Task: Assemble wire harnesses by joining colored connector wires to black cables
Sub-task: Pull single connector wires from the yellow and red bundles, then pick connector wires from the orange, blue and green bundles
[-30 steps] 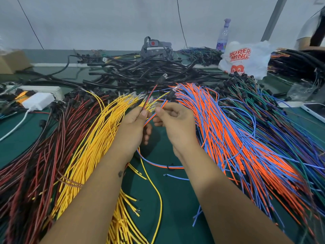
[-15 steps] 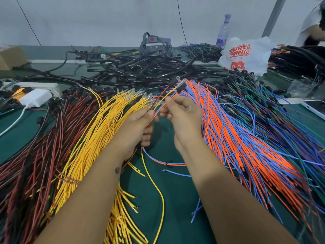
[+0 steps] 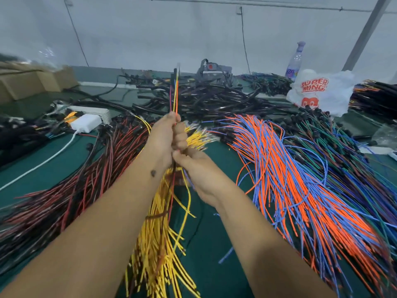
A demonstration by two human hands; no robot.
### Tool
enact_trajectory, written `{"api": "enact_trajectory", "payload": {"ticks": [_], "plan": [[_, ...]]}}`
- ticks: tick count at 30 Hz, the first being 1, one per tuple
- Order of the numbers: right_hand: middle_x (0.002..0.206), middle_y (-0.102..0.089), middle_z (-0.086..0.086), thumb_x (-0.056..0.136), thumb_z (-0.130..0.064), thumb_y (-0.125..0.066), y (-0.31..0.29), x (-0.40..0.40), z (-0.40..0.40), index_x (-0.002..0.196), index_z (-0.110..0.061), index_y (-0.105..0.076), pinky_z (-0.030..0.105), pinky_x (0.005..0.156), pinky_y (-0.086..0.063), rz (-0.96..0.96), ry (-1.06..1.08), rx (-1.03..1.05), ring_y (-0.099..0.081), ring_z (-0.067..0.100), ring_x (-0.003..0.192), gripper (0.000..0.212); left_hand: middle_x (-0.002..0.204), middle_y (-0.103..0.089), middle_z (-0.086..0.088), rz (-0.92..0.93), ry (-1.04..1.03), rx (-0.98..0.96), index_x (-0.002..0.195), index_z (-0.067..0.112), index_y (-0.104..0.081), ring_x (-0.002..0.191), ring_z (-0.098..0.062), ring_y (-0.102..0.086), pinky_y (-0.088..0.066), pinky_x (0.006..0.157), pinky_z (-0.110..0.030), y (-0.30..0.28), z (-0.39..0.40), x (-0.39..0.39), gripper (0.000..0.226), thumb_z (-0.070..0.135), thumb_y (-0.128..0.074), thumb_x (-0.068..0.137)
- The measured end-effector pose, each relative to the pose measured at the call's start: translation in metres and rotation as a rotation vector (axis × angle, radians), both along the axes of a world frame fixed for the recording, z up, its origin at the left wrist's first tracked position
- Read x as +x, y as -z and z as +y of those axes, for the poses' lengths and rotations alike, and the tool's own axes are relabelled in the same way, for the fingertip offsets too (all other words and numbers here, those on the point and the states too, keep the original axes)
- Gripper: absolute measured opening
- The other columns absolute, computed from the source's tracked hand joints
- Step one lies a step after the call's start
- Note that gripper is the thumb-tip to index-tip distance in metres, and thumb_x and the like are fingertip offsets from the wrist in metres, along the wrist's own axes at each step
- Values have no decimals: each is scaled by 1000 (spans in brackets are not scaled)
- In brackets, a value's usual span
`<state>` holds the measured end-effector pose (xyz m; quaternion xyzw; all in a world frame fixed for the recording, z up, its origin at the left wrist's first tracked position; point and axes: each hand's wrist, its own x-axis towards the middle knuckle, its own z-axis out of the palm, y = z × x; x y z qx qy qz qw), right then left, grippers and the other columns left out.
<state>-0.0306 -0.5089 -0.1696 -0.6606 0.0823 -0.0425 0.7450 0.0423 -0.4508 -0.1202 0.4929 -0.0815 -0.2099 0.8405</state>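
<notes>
Both hands raised above the green bench [image 3: 214,265], near its middle. Left hand [image 3: 162,139] is closed in a fist around a thin bunch of coloured wires [image 3: 175,93]: yellow, orange and red strands stand nearly upright out of the top of the fist, with a dark connector end at the tip, blurred. Right hand [image 3: 200,171] sits just below and beside the left, touching it; its fingers curl round the lower run of the same bunch, which hangs down between the forearms.

Under the arms: yellow wire bundle [image 3: 159,250] lies on the bench, bound by a dark tie, its terminal ends fanned out just right of the hands. Left of it, red and black wire bundle [image 3: 71,190]. Right of it, orange and blue wire bundle [image 3: 290,179], then green and purple wires [image 3: 352,160] further right.

Behind the hands: pile of black cables [image 3: 214,97] across the back of the bench. White charger [image 3: 86,123] with white cord at left, cardboard boxes [image 3: 28,82] in the far left corner. White plastic bag [image 3: 320,91] with red lettering at right back, clear bottle [image 3: 295,59] just behind it.
</notes>
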Motion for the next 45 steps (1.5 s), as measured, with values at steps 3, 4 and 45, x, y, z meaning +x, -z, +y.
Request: {"api": "enact_trajectory", "payload": {"ticks": [3,4,45], "plan": [[62,-52,-1,99,-14,-50,-13,-11,1,113,-7,-61,17,41,-39,49,-86,-186,-46,7,43,19,40,-21,10,-113,-33,122,71,20,-37,30,-3,-15,-13,33,-9,-14,14,12,35,22,-28,105],[53,-46,-6,99,-13,-49,-18,-14,0,104,-6,-65,16,39,-30,45,-84,-243,-38,6,40,18,40,-21,10,-157,-41,162,71,20,-37,30,-3,-15,-13,33,-8,-18,20,15,35,20,-28,104],[72,-61,15,89,-21,-54,-57,-130,-195,77,-2,-62,33,65,-40,174,690,-881,-52,23,66,24,32,-27,9,-31,142,196,67,21,-36,25,-1,-19,-14,30,-7,28,-126,-71,36,19,-30,102]]}}
